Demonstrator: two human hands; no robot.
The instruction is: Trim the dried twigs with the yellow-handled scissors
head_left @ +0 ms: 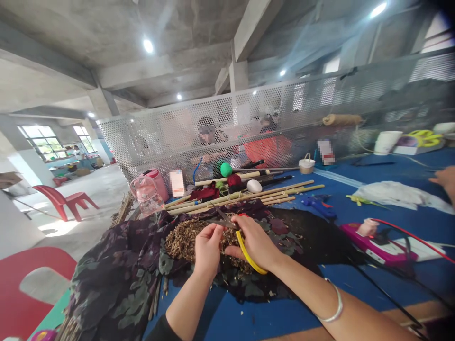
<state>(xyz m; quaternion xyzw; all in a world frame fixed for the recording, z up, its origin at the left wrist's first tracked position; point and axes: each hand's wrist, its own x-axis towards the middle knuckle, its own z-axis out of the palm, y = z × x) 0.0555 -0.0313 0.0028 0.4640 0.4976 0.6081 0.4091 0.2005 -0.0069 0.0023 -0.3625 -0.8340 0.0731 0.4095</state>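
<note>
My right hand (256, 244) is closed round a pair of scissors (250, 258) with a yellow handle; their dark blades reach up and left past my fingers. Close to the blades, my left hand (208, 246) pinches thumb against fingers, and whatever is between them is too small or hidden to name. Both hands are over a heap of short brown chopped bits (181, 239), which looks like cut plant stalks. The heap lies on a dark floral cloth (117, 279) spread across the blue table (220, 312).
Behind the heap lie bamboo sticks (284, 189), a green ball (226, 169) and a white ball (254, 185). A pink power strip (378, 244), a blue glue gun (320, 206) and white cloth (401, 195) are rightward. A perforated metal screen (170, 123) stands behind; another person's hand (446, 182) shows at right.
</note>
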